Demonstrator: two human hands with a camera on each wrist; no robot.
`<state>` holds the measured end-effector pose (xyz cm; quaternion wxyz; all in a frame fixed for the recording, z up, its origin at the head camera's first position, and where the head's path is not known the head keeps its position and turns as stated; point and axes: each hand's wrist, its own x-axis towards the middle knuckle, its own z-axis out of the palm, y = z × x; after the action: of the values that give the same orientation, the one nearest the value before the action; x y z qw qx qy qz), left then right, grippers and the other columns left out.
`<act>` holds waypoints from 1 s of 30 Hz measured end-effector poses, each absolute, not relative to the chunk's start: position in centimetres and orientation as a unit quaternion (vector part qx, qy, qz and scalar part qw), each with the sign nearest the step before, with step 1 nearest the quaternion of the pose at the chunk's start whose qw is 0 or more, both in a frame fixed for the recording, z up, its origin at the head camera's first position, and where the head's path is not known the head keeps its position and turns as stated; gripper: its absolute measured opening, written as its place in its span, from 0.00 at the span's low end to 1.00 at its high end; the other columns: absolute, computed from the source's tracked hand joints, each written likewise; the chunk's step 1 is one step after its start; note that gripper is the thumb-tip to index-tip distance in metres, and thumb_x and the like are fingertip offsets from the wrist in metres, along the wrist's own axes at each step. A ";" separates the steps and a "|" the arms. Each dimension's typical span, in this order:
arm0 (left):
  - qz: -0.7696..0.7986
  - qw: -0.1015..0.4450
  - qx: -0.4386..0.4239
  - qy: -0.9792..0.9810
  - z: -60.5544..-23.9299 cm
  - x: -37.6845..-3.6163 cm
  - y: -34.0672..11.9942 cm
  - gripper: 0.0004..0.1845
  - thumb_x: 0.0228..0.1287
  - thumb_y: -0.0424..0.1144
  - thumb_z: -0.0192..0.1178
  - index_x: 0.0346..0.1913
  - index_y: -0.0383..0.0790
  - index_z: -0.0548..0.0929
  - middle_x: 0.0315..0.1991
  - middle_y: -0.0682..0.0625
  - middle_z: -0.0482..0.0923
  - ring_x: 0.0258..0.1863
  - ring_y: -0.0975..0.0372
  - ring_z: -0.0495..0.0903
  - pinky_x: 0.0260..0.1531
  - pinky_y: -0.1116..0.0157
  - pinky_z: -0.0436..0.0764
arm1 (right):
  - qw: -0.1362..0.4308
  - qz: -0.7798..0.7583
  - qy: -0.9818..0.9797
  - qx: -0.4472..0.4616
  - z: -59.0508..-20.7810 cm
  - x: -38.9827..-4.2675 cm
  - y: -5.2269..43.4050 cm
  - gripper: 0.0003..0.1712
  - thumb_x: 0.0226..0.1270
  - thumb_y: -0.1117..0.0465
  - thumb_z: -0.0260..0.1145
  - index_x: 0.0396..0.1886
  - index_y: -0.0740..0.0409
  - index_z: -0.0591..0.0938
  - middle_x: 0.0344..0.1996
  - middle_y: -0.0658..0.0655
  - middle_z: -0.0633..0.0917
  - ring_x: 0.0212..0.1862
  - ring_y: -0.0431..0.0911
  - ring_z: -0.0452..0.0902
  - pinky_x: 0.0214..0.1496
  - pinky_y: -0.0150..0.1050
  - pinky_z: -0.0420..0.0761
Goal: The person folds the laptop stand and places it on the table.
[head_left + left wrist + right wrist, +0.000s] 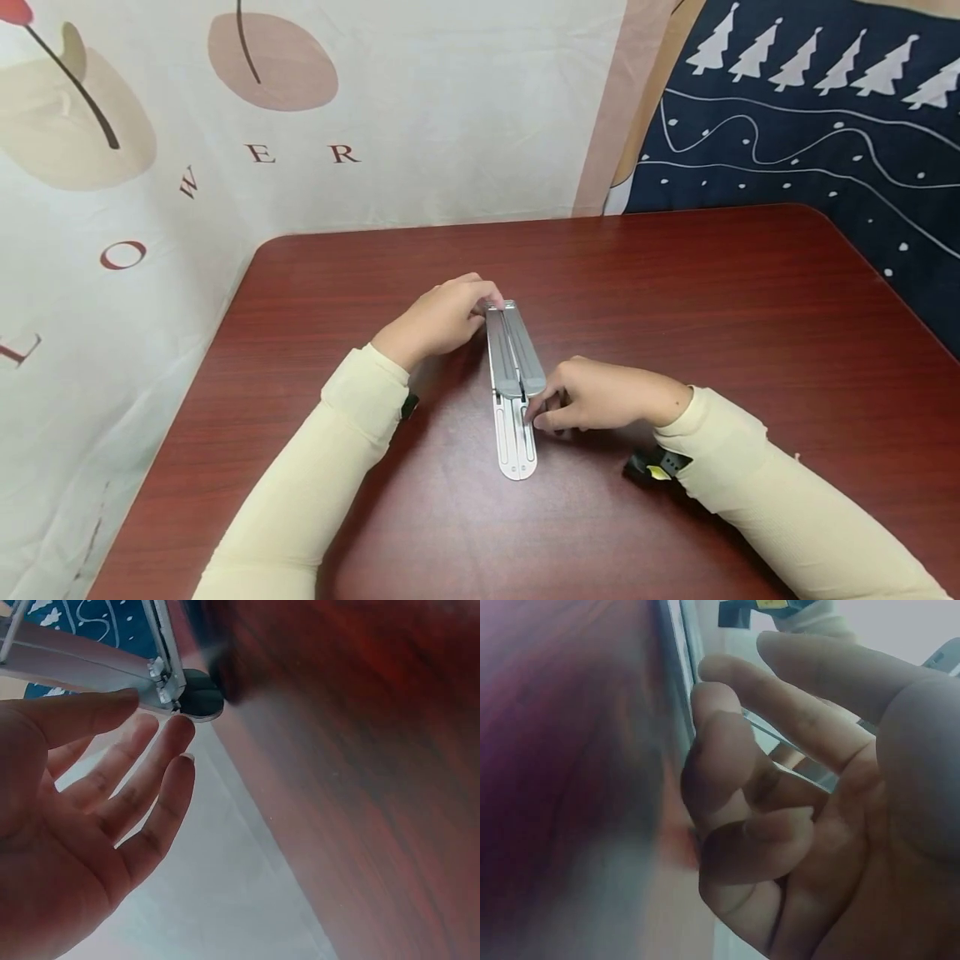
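A silver folding laptop stand (516,354) lies near the middle of the table, its long upper plate over a slotted base that sticks out at the near end. My left hand (446,317) pinches the far end of the stand. In the left wrist view, that hand's thumb touches the metal beside the hinge (166,681), with the other fingers spread below. At the near right side, my right hand (603,396) has its fingertips against the edge of the base. The right wrist view shows its lower fingers (757,847) curled and holding nothing, the thumb apart from the metal.
The reddish-brown wooden table (675,292) has rounded far corners. A pale printed cloth (450,117) hangs behind it and along the left. Dark blue cloth with white trees (795,125) hangs at the back right. A black wrist device (656,462) sits under the right sleeve.
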<state>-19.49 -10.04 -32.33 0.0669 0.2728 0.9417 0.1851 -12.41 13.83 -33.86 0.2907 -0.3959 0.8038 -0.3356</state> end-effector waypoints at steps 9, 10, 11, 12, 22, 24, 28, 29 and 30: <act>0.251 0.030 0.230 0.940 -31.9 -17.1 -10.9 0.04 0.68 0.38 0.60 0.44 0.49 0.82 0.40 0.56 0.81 0.41 0.64 0.83 0.44 0.60 0.80 | 0.219 -0.374 0.827 -0.359 -32.8 -13.4 14.8 0.04 0.66 0.65 0.67 0.34 0.55 0.87 0.21 0.51 0.86 0.20 0.43 0.79 0.25 0.34 0.79; 0.260 0.027 0.226 0.938 -31.8 -16.9 -11.0 0.04 0.68 0.39 0.60 0.43 0.49 0.82 0.40 0.56 0.82 0.40 0.64 0.83 0.44 0.61 0.80 | 0.208 -0.376 0.833 -0.350 -32.6 -13.6 14.9 0.04 0.66 0.66 0.67 0.34 0.54 0.87 0.21 0.50 0.85 0.20 0.42 0.78 0.25 0.34 0.79; 0.268 0.022 0.221 0.938 -31.7 -16.6 -11.1 0.04 0.68 0.39 0.60 0.43 0.49 0.82 0.40 0.57 0.82 0.40 0.64 0.83 0.43 0.61 0.80 | 0.194 -0.375 0.840 -0.341 -32.3 -13.7 15.0 0.05 0.66 0.66 0.66 0.33 0.53 0.86 0.21 0.49 0.84 0.20 0.41 0.77 0.25 0.34 0.79; 0.276 0.018 0.217 0.936 -31.6 -16.3 -11.2 0.03 0.69 0.40 0.60 0.42 0.50 0.82 0.39 0.57 0.82 0.39 0.65 0.83 0.43 0.61 0.80 | 0.180 -0.375 0.847 -0.331 -32.0 -13.9 15.0 0.05 0.66 0.66 0.66 0.33 0.51 0.86 0.21 0.49 0.83 0.20 0.40 0.76 0.26 0.34 0.78; 0.328 0.005 0.202 0.923 -31.3 -14.6 -11.8 0.02 0.66 0.42 0.63 0.37 0.51 0.83 0.31 0.57 0.81 0.31 0.65 0.79 0.38 0.65 0.79 | 0.120 -0.419 0.869 -0.235 -31.8 -15.6 13.7 0.02 0.64 0.64 0.70 0.32 0.56 0.84 0.24 0.52 0.81 0.22 0.46 0.77 0.26 0.34 0.76; 0.333 0.011 0.198 0.922 -31.4 -14.6 -11.8 0.02 0.65 0.43 0.64 0.37 0.51 0.84 0.31 0.57 0.82 0.30 0.65 0.79 0.37 0.65 0.79 | 0.117 -0.434 0.864 -0.225 -32.2 -16.1 13.3 0.02 0.64 0.65 0.69 0.32 0.57 0.84 0.24 0.54 0.81 0.23 0.50 0.78 0.26 0.35 0.76; 0.332 0.025 0.194 0.923 -31.5 -14.8 -11.8 0.02 0.65 0.43 0.64 0.37 0.51 0.84 0.32 0.57 0.82 0.31 0.65 0.80 0.38 0.65 0.79 | 0.105 -0.450 0.862 -0.209 -32.9 -16.5 12.9 0.03 0.64 0.66 0.68 0.31 0.58 0.84 0.25 0.56 0.81 0.24 0.55 0.80 0.26 0.36 0.78; 0.330 0.027 0.194 0.923 -31.6 -14.8 -11.8 0.02 0.65 0.44 0.64 0.37 0.51 0.83 0.32 0.57 0.82 0.31 0.65 0.80 0.38 0.65 0.79 | 0.102 -0.453 0.861 -0.207 -33.1 -16.5 12.9 0.03 0.64 0.67 0.68 0.30 0.58 0.84 0.25 0.56 0.82 0.24 0.55 0.80 0.26 0.36 0.78; 0.329 0.029 0.193 0.924 -31.6 -14.9 -11.8 0.02 0.65 0.44 0.64 0.37 0.51 0.83 0.32 0.57 0.83 0.31 0.65 0.80 0.38 0.65 0.80 | 0.100 -0.456 0.860 -0.205 -33.2 -16.6 12.9 0.03 0.64 0.67 0.68 0.30 0.58 0.84 0.25 0.56 0.82 0.23 0.54 0.80 0.26 0.37 0.79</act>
<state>-14.89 -11.75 -31.57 0.0288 0.1935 0.9240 0.3285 -16.57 12.89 -33.20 0.1004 -0.2049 0.8604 -0.4556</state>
